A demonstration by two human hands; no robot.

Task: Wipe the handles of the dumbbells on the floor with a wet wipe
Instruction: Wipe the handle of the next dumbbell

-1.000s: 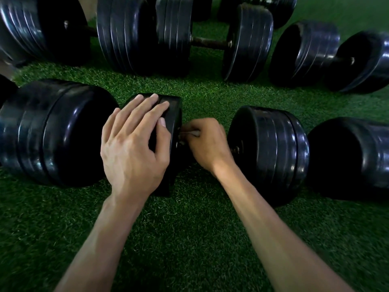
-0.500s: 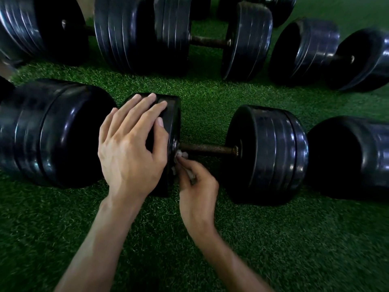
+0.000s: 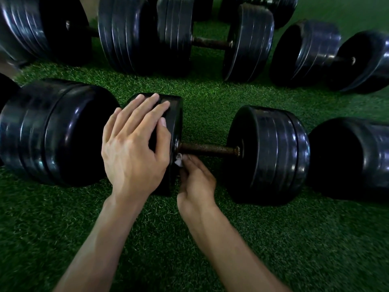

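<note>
Green turf (image 3: 210, 114); left hand (image 3: 134, 152) flat on weight plate (image 3: 174, 114), right hand (image 3: 195, 184) pinching wet wipe (image 3: 179, 162) under handle (image 3: 208, 149)

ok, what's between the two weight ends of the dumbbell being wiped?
Head view: only its rusty handle spans the gap, green turf beneath. The right hand holds the wet wipe under the handle's left end.

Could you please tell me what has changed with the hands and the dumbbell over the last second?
The right hand, which was wrapped over the rusty handle a second ago, dropped off it toward the person and now pinches the white wet wipe just below the handle's left end, leaving the bar exposed. The left hand stayed flat on the left weight plate, and the dumbbell has not moved on the green turf.
</note>
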